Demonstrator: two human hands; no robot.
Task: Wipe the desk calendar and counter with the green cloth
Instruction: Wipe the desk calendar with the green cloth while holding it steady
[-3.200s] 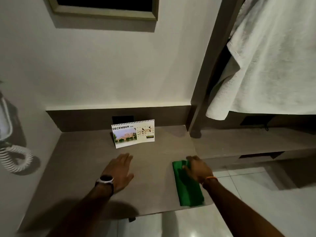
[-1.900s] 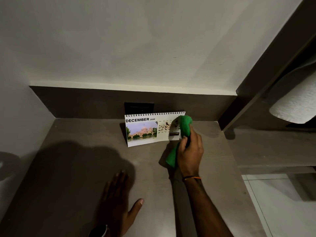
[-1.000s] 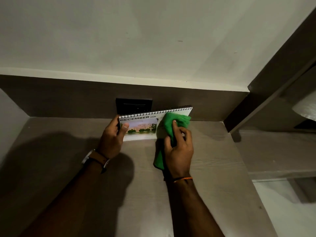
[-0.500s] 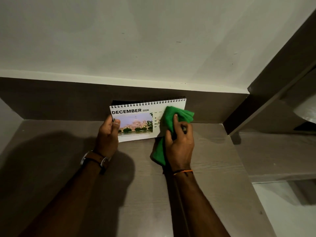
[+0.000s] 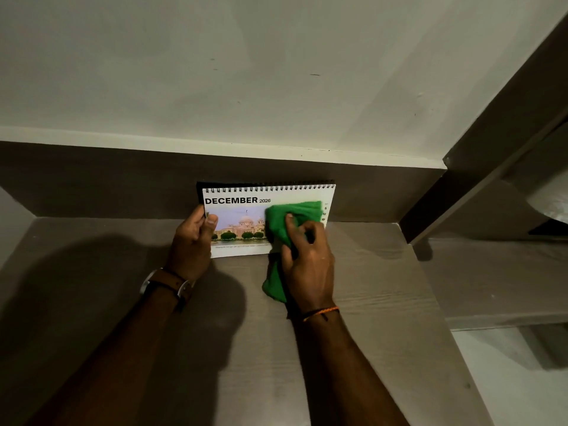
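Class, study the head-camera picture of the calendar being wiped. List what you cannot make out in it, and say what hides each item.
Head view:
- Date grid on the calendar: mostly hidden by the cloth and right hand.
- Caption under its photo: too small to read.
- Calendar's left edge: hidden by the left hand.
- Pale object at far right: cut off by the frame edge.
- Near counter: in shadow.

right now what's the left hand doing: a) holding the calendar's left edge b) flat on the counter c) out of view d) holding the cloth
a: the left hand grips the left edge of the calendar, thumb on its front, while the right hand presses the cloth on its right part.
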